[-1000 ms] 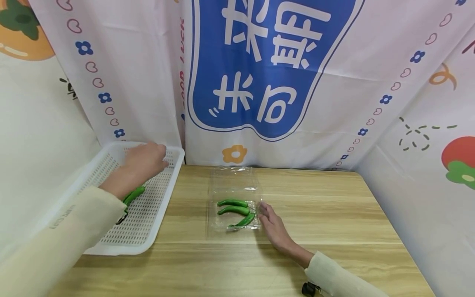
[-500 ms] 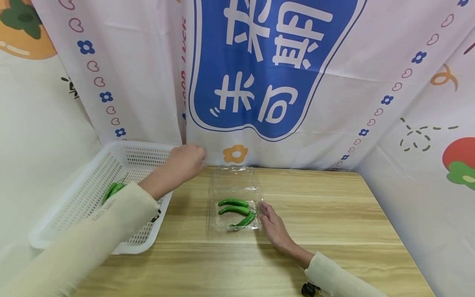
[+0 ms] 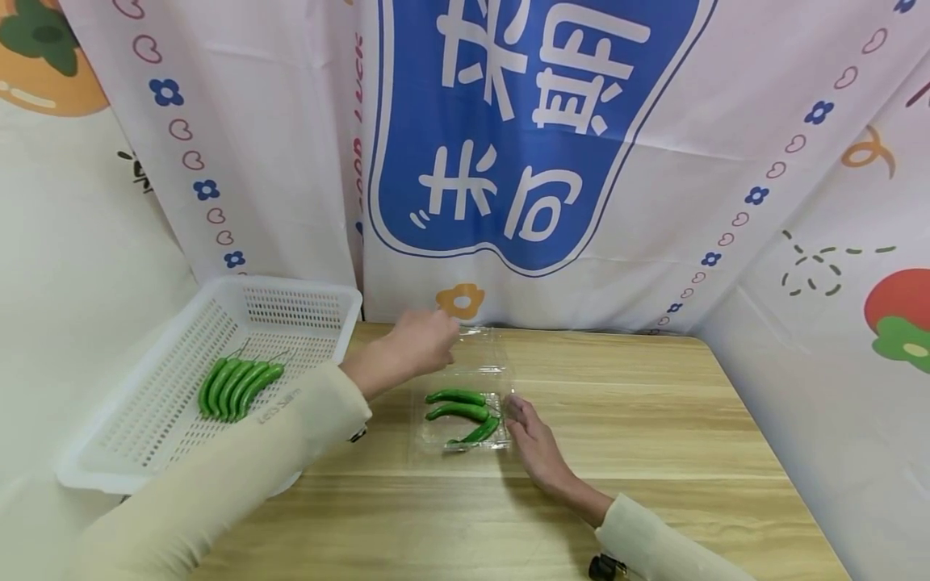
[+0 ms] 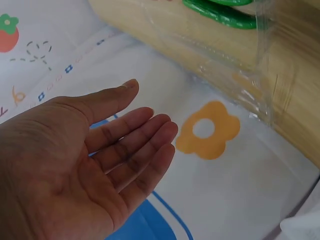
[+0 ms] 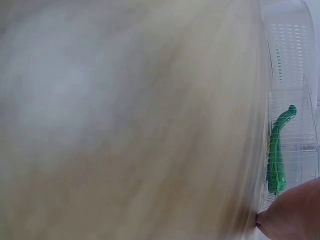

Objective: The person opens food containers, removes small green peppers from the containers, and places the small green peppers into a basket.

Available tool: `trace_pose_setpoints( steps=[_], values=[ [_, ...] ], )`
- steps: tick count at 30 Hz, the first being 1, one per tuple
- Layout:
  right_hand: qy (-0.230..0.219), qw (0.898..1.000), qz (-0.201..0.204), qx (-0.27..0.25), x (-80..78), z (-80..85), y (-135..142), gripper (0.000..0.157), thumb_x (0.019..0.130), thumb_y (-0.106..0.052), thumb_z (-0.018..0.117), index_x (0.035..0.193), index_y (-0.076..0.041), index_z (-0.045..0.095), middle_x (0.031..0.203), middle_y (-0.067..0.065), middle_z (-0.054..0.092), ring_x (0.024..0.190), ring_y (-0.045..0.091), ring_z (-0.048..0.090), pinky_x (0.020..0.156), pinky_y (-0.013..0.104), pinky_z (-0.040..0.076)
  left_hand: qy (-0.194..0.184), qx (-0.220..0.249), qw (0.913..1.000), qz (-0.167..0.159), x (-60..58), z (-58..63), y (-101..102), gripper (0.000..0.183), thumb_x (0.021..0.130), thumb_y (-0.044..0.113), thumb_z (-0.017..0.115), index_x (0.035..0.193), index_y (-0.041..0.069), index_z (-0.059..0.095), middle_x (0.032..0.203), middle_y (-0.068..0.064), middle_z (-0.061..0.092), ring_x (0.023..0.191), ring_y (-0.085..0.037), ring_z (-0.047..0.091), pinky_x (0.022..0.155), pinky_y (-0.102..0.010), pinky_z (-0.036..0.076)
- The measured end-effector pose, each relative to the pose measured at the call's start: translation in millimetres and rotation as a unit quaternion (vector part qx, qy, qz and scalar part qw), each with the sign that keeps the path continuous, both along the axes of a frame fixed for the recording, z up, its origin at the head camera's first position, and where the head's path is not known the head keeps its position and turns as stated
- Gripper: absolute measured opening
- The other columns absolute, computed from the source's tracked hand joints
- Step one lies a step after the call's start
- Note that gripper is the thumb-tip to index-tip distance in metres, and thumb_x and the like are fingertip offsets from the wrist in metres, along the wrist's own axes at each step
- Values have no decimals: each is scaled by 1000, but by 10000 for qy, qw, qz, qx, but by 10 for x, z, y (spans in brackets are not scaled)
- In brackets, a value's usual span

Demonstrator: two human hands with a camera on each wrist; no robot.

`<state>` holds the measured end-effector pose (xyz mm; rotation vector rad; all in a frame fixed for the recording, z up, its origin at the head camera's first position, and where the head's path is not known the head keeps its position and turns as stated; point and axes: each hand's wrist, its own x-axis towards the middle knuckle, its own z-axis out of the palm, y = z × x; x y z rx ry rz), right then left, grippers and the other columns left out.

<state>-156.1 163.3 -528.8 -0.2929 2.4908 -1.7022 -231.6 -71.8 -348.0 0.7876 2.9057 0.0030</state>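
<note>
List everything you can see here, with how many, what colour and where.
Box peppers: three, green, inside the clear box
Basket peppers: about five, green, side by side in the basket
Box: one, clear, open on the table
Basket: one, white, left side
Table: one, wood-coloured, beneath
Printed cloth: mostly white with a blue panel, behind
Sleeves: two, cream, on both arms
Left hand: one, empty, near the box's back
Right hand: one, at the box's right edge
</note>
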Motion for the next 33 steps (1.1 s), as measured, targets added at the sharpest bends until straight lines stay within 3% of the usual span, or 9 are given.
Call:
trace_pose_setpoints(
  steps=[6,16,27,33],
  values=[
    [-42,10000,21,23,-2,-10,-7,49,112,-10,44,158,5,36,158,26,47,147,44,45,121,57,36,-38,-204,9995,-238,-14,-113,110,19,95,27,82,98,11,73,83,1,69,72,-16,63,68,-36,58],
    [-26,9999,-19,-140,4,16,-11,49,111,-10,47,158,4,38,158,27,47,148,43,45,121,57,35,-307,67,9989,-337,57,-314,223,17,92,17,82,85,13,66,81,0,66,75,-18,63,67,-34,59],
    [-4,10000,-58,-61,-6,5,-9,48,110,-8,47,156,6,39,156,27,50,146,43,46,120,57,36,-121,2,9975,-697,138,-568,340,17,91,8,77,80,13,65,77,1,63,70,-14,56,67,-28,53],
    [29,10000,-53,-35,-18,-4,-1,48,110,-7,47,156,6,39,155,28,51,146,44,47,120,58,36,-41,-129,9979,-627,184,-665,391,18,89,11,81,83,15,64,84,0,64,75,-15,57,73,-31,55]
  ],
)
